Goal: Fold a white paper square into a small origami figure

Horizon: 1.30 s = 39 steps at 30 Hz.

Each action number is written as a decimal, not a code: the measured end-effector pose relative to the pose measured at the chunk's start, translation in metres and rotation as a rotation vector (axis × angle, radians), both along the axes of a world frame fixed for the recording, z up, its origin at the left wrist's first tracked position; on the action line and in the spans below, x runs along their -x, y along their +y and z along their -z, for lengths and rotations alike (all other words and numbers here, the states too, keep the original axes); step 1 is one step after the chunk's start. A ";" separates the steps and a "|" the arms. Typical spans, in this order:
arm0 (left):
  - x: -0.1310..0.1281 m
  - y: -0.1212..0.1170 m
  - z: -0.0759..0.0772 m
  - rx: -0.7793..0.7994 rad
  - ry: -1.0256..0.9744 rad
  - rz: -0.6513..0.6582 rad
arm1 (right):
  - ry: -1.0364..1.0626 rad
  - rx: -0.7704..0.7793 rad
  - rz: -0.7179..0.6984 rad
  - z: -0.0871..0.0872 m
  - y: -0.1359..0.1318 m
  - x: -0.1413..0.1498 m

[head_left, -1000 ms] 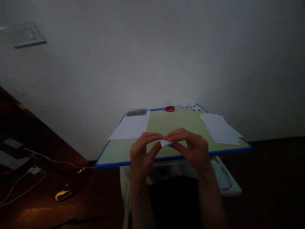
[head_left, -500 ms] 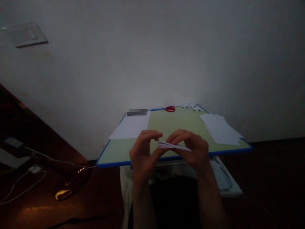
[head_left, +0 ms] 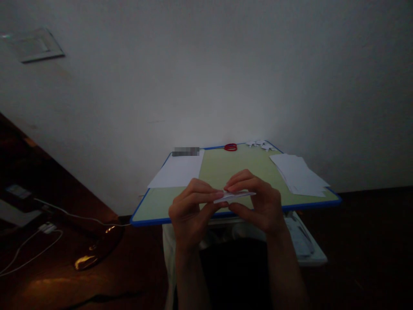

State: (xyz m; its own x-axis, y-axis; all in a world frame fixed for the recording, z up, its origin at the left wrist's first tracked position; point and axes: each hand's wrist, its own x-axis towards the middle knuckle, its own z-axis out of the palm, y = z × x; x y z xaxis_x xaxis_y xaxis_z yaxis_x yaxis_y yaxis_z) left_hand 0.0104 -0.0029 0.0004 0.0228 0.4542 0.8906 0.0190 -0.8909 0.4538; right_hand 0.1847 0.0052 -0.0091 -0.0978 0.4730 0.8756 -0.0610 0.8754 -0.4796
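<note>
the left hand (head_left: 190, 211) and the right hand (head_left: 258, 202) are meeting at about 6 o'clock of the small green tabletop with a blue rim (head_left: 226, 168), raised over its near edge; both are pinching a small folded piece of white paper (head_left: 234, 196), flattened and lying nearly level between them; the left thumb and forefinger are closing on its left tip, the right fingers are curling over the top while the right thumb is pressing from beneath; the paper is hanging just above the blue edge, whether touching the table or not i cannot tell; a single white sheet (head_left: 177, 170) is lying at 10 o'clock on the tabletop, its far end under a blurred dark strip; a loose stack of white sheets (head_left: 298, 174) is sitting at 2 o'clock; a red ring-shaped band (head_left: 230, 147) is resting at 12 o'clock by the far rim; small white folded paper shapes (head_left: 260, 144) are lying at 1 o'clock, just beside the wall; a white cable (head_left: 29, 249) is trailing over the dark floor at 8 o'clock.
</note>
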 end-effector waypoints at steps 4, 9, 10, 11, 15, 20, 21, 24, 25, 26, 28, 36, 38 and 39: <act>0.003 -0.004 -0.004 0.000 0.047 0.002 | -0.017 -0.082 0.022 -0.002 -0.003 -0.006; 0.004 -0.008 -0.004 0.014 0.074 -0.016 | -0.037 -0.097 0.051 -0.003 -0.004 -0.006; 0.004 -0.008 -0.004 0.015 0.077 -0.018 | -0.034 -0.102 0.059 -0.003 -0.005 -0.006; 0.004 -0.008 -0.004 0.016 0.078 -0.019 | -0.034 -0.109 0.069 -0.003 -0.005 -0.006; 0.005 -0.008 -0.003 0.003 0.082 -0.014 | -0.067 -0.153 0.132 -0.006 -0.008 -0.006; 0.006 -0.008 -0.004 -0.027 0.105 -0.012 | -0.060 -0.235 0.139 -0.006 -0.012 -0.008; 0.006 -0.008 -0.004 -0.026 0.106 -0.013 | -0.061 -0.235 0.138 -0.006 -0.012 -0.009; 0.006 -0.008 -0.004 -0.037 0.111 -0.009 | -0.081 -0.218 0.138 -0.005 -0.014 -0.009; 0.006 -0.008 -0.004 -0.042 0.112 -0.006 | -0.087 -0.215 0.133 -0.005 -0.014 -0.009; 0.006 -0.008 -0.004 -0.046 0.112 -0.002 | -0.089 -0.214 0.126 -0.005 -0.015 -0.009; 0.006 -0.009 -0.005 -0.045 0.114 0.005 | -0.084 -0.214 0.114 -0.006 -0.014 -0.008; 0.003 -0.010 -0.004 -0.038 0.046 0.018 | -0.022 -0.250 0.099 -0.009 -0.013 -0.004; 0.002 -0.010 -0.004 -0.049 0.042 0.018 | -0.018 -0.244 0.095 -0.009 -0.013 -0.003; 0.002 -0.009 -0.005 -0.060 0.045 0.019 | -0.015 -0.242 0.092 -0.008 -0.014 -0.003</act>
State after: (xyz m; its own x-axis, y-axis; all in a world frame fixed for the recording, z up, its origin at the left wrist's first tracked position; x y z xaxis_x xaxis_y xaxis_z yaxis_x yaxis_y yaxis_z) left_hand 0.0084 -0.0124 0.0050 0.0714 0.3992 0.9141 0.0212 -0.9168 0.3988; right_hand 0.1882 -0.0085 -0.0007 -0.0776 0.2576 0.9631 0.0293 0.9662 -0.2560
